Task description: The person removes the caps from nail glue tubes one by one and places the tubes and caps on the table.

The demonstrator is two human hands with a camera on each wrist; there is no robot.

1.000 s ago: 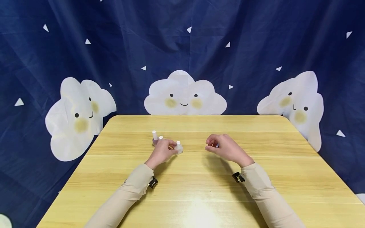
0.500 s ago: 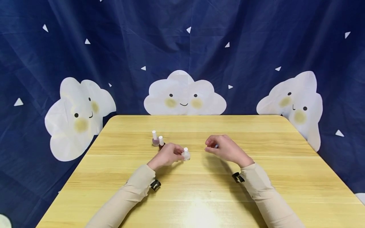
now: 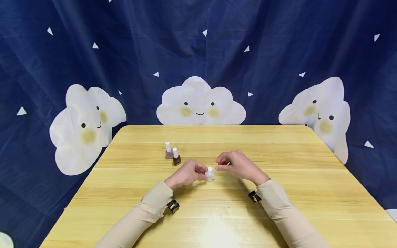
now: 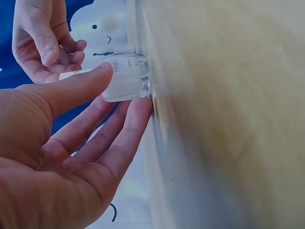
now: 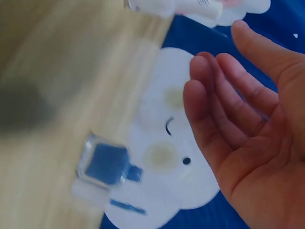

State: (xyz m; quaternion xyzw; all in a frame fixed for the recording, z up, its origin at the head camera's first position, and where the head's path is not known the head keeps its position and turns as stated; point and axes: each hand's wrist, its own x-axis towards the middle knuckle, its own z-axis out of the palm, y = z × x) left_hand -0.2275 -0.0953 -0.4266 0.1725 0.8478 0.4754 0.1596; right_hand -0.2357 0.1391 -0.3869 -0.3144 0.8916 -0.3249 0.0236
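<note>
My left hand (image 3: 188, 173) pinches a small nail polish bottle (image 3: 210, 175) with a white cap and whitish contents between thumb and fingers. In the left wrist view this bottle (image 4: 126, 78) stands upright, its base close over the table. My right hand (image 3: 237, 164) hovers just right of it, fingers loosely bent and holding nothing. Beyond that hand, the right wrist view shows a blue nail polish bottle (image 5: 107, 164), with a white cap (image 5: 90, 192) and a thin blue stroke, like a brush (image 5: 127, 206), next to it; the head view mostly hides these behind the right hand.
Left of the hands stand a mauve nail polish bottle (image 3: 169, 153) and a dark red nail polish bottle (image 3: 176, 160), both white-capped, close together. The wooden table (image 3: 198, 206) reaches back to a blue curtain (image 3: 139, 51) with cloud prints.
My left hand has carried the whitish bottle rightward and nearer to me, uncovering the dark red bottle. Lately the right hand has shifted slightly left and toward me.
</note>
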